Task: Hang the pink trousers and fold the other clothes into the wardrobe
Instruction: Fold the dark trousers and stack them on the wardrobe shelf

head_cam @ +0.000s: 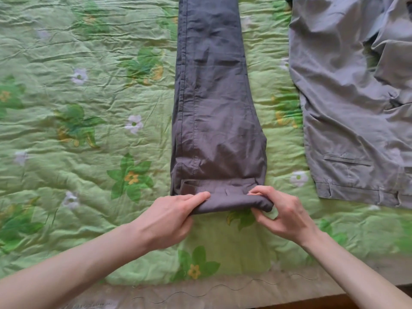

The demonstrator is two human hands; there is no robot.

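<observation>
A: Report hand state and garment position.

B: My left hand [169,216] and right hand [283,214] both grip the rolled waistband end of the dark grey trousers [214,103], fingers curled over the roll, one hand at each end. The trousers lie folded lengthwise on the bed [78,97], roll near the front edge, legs running toward the far edge.

A: Adjacent items? Any labels?

B: Light grey trousers [347,112] lie flat toward the right edge, apart from the dark pair. I can read no label or writing on either garment.
</observation>
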